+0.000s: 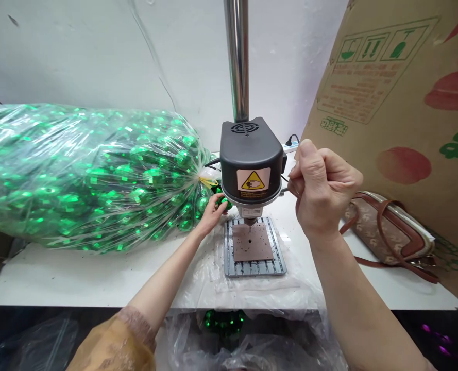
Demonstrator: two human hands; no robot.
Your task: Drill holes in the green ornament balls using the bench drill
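A black bench drill press stands in the middle on a steel column, its bit pointing down over a brown square pad with a small dark hole. That pad lies on a grooved metal base. Left of the drill head, my left hand has its fingers closed around a shiny green faceted ball, partly hidden by the fingers and the machine. My right hand makes a fist at the machine's right side, where the lever runs into my fingers; its end is hidden in them.
A large clear bag of green shiny balls, tied with yellow, fills the left of the white table. A patterned handbag leans against a big cardboard box at right. Below the table edge, clear plastic holds green balls.
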